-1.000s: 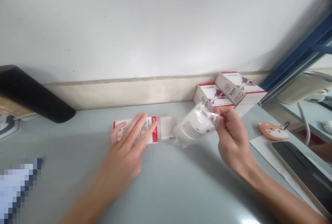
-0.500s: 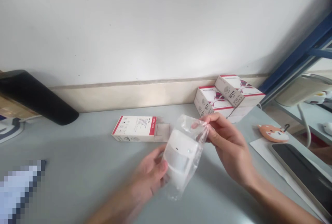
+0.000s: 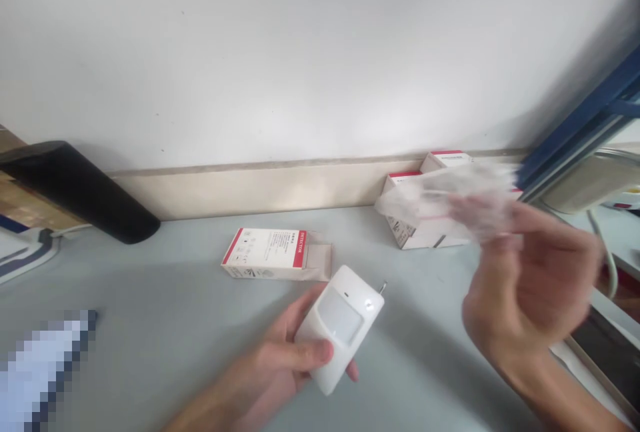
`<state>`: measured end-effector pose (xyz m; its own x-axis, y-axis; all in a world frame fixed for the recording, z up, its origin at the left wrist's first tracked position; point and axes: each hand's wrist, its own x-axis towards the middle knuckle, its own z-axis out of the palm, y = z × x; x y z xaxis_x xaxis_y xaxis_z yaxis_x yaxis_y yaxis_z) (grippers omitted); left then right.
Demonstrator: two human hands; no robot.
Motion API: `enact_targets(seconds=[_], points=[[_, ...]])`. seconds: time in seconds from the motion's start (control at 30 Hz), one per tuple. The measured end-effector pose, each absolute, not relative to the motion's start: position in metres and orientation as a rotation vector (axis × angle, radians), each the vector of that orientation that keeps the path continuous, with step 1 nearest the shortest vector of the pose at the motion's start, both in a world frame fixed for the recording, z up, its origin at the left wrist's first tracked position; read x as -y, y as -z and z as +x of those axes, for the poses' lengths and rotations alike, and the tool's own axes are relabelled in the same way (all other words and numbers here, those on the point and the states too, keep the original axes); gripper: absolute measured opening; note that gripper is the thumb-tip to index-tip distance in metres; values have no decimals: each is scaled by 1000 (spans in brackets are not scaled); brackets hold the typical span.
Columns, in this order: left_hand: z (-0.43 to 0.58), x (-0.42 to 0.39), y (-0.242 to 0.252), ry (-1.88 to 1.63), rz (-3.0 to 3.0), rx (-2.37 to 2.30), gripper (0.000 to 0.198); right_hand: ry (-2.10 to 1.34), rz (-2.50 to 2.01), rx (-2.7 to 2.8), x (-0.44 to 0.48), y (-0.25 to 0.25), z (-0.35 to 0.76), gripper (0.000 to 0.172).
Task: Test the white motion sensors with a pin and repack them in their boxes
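A white motion detector (image 3: 345, 322) with a pale sensor window and a short metal antenna is tilted in my left hand (image 3: 287, 345), thumb across its front. My right hand (image 3: 535, 279), blurred by motion, is raised at the right and pinches a clear plastic bag (image 3: 440, 195). The bag hangs crumpled in front of the stacked boxes. Behind the detector lies an opened small box (image 3: 265, 252) marked DETECTOR, its end flap towards the right.
White and red boxes (image 3: 425, 239) are stacked against the wall at the back right. A black cylinder-like object (image 3: 100, 192) leans at the left. A dark phone-like slab (image 3: 610, 352) lies at the right edge, partly behind my right arm. A blue frame (image 3: 585, 112) rises at the right.
The plastic bag has come off the detector. My right hand has moved up and right with the bag, while my left hand keeps the bare detector, slightly lower.
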<state>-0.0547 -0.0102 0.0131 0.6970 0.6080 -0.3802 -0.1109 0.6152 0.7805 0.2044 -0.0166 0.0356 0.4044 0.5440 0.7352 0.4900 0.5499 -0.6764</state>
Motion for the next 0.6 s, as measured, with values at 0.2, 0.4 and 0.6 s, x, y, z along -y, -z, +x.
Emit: enact_targets(seconds=[0.2, 0.4, 0.6], points=[[-57, 12, 6, -605, 834, -757, 52, -74, -1191, 2113, 5, -13, 208, 56], [-50, 6, 3, -656, 1432, -926, 74, -325, -1241, 2043, 11, -14, 203, 48], [-47, 10, -1, -612, 959, -686, 63, -953, -1289, 1621, 15, -22, 189, 28]])
